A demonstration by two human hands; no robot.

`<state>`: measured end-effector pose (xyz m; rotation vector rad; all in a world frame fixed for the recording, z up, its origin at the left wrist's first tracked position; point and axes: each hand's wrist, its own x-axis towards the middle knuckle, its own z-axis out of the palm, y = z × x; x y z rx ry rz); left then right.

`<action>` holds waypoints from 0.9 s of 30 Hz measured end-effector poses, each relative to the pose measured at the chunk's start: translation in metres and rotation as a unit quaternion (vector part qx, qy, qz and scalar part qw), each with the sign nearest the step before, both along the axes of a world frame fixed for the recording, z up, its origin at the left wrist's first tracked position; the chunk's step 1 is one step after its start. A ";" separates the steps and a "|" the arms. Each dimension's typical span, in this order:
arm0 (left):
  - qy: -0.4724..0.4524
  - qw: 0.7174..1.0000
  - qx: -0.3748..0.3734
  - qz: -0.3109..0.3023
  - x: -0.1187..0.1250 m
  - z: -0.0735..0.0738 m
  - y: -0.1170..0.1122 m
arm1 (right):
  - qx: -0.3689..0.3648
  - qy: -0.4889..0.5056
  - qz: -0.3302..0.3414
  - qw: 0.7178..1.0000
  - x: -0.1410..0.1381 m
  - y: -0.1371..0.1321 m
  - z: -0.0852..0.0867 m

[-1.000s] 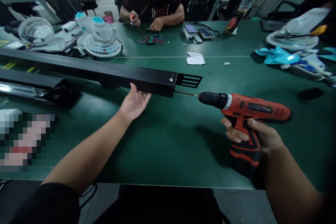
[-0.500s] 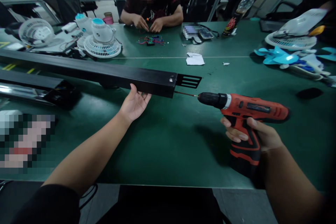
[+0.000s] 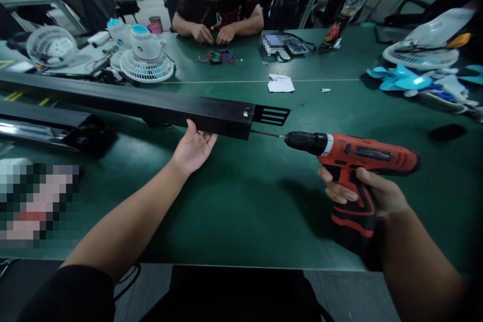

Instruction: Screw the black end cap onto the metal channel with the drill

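Observation:
A long black rectangular beam (image 3: 166,108) reaches in from the left, with a slotted black plate (image 3: 270,115) sticking out of its right end. My left hand (image 3: 194,148) grips the beam from below near that end, thumb on the near side and fingers underneath, partly hidden. In my right hand (image 3: 347,188) is a red and black cordless drill (image 3: 372,153), held by its handle and pointing left. Its long thin bit (image 3: 267,134) meets the beam's end face at the lower near corner; the tip is hidden there.
Another black and chrome beam (image 3: 41,126) lies at left. White fan parts (image 3: 147,68) stand behind the beam; blue fan blades (image 3: 400,78) lie at right. Across the green table (image 3: 234,211), a person (image 3: 219,5) handles small wiring (image 3: 217,57). A bottle (image 3: 343,17) stands tilted at the back.
The drill's body has shifted very slightly right in the picture. My left hand and the beam look unchanged, and the bit stays at the beam's end.

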<state>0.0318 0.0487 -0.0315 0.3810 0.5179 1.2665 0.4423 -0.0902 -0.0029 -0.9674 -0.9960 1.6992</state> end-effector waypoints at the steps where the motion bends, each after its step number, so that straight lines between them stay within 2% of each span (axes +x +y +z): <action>1: -0.002 1.000 0.000 -0.002 0.000 -0.001 0.000 | 0.001 -0.001 -0.001 1.000 0.000 0.000 0.000; 12: -0.011 1.000 -0.014 -0.001 0.000 0.001 -0.001 | -0.007 -0.010 -0.009 1.000 -0.001 -0.001 0.002; 20: 0.008 1.000 -0.021 0.013 0.004 0.008 -0.005 | -0.009 0.001 -0.017 1.000 -0.004 -0.002 0.003; 27: 0.008 1.000 -0.022 0.015 0.003 0.005 -0.003 | -0.020 -0.004 -0.023 1.000 -0.003 -0.003 0.003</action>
